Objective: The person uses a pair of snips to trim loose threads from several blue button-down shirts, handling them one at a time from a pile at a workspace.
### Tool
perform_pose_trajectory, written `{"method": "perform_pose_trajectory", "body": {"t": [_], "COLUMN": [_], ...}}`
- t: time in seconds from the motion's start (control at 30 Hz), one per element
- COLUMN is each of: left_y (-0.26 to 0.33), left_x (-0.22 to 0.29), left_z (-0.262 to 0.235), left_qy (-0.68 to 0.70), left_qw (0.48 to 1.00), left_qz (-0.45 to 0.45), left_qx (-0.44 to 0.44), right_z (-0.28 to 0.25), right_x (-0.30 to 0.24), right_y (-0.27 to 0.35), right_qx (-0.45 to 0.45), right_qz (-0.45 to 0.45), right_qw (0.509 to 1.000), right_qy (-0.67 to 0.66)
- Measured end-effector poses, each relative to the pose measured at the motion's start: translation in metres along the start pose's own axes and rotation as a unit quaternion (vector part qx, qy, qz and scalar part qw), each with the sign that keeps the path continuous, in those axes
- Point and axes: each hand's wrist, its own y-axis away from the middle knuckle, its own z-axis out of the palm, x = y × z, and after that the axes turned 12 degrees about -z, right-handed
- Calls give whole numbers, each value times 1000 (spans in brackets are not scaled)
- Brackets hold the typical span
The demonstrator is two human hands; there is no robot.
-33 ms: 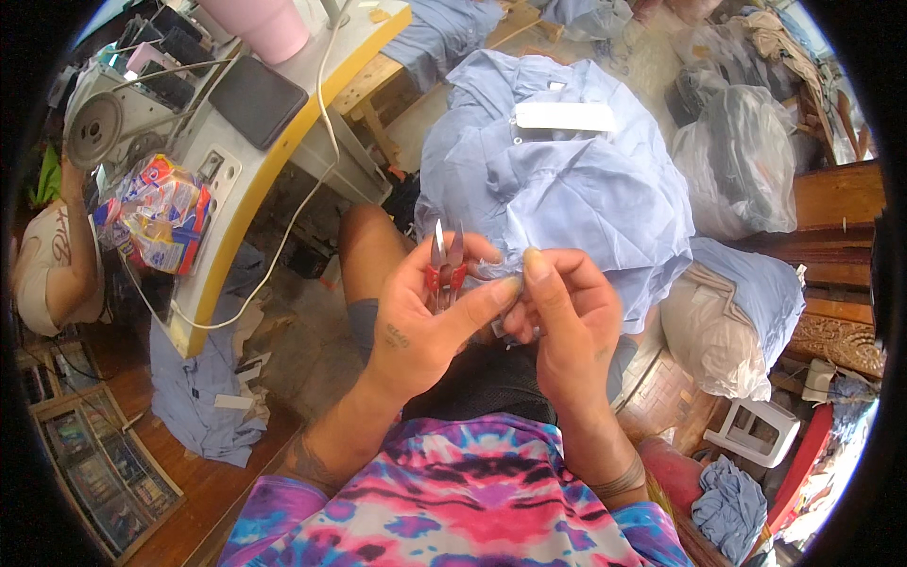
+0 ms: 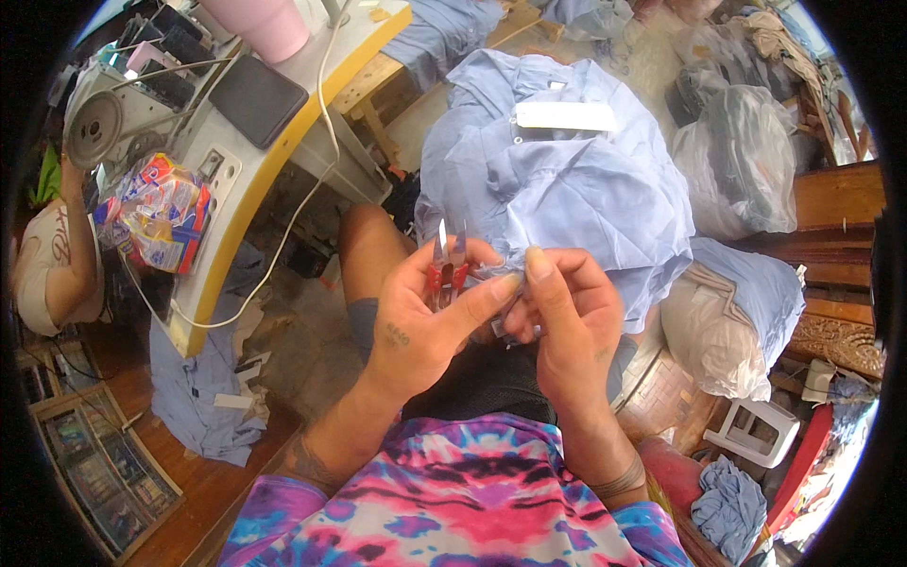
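The left hand (image 2: pixel 416 326) grips red snips (image 2: pixel 436 276), blades pointing away from the body; its thumb and the right hand (image 2: pixel 574 317) pinch 1 edge of the blue garment (image 2: pixel 605 203), spread just beyond both, its support hidden. Leftward stands a yellow-edged table (image 2: pixel 253 189); rightward, a clear plastic bag (image 2: pixel 742 175).

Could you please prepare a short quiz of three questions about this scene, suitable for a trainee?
1. Which hand holds the red-handled snips?
2. True or false: the pink container stands on the floor.
3. Choose one. The large cloth in front of the person is: (a) dark green, (b) light blue, (c) bright red.

Key:
1. The left hand.
2. False; the pink container stands on the yellow-edged table.
3. b
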Motion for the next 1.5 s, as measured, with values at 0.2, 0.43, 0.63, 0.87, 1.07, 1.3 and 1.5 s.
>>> {"method": "perform_pose_trajectory", "body": {"t": [0.2, 0.43, 0.63, 0.87, 1.07, 1.3, 1.5], "left_y": [5, 9, 11, 8, 2, 1, 5], "left_x": [11, 18, 23, 22, 34, 28, 24], "left_z": [2, 2, 9, 8, 4, 3, 6], "left_qy": [-17, -48, -104, -140, -70, -59, -65], "left_qw": [998, 998, 994, 989, 986, 992, 996], "left_qz": [-46, -45, -30, -36, -148, -113, -65], "left_qx": [37, 12, 15, 6, -30, -7, -19], "right_z": [1, -28, -32, -33, -34, -28, -30], "right_x": [-9, -30, -40, -35, -32, -26, -15], "right_y": [0, -20, -27, -28, -19, -5, -8], "right_qx": [31, -191, -241, -220, -132, -45, -76], "right_qz": [-186, -412, -408, -423, -216, -24, -19], "right_qw": [965, 788, 757, 753, 910, 999, 995], "right_qy": [184, 415, 450, 454, 329, 8, 58]}}
